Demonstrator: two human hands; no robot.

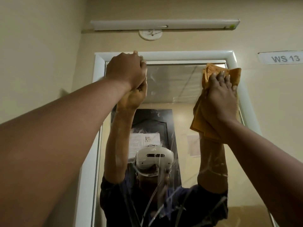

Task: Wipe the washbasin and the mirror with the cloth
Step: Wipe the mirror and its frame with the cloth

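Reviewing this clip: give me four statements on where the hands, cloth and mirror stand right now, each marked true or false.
1. The right hand presses the orange cloth against the mirror near its upper right corner. True.
2. The left hand holds a spray bottle. False: it holds no bottle; its fingers reach the white frame at the mirror's top left.
3. The glass shows wet streaks. True.
4. The wall sign reads WS 31. False: it reads WS 13.

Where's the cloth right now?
The cloth is under the right hand, pressed against the mirror's upper right corner, beside the white frame.
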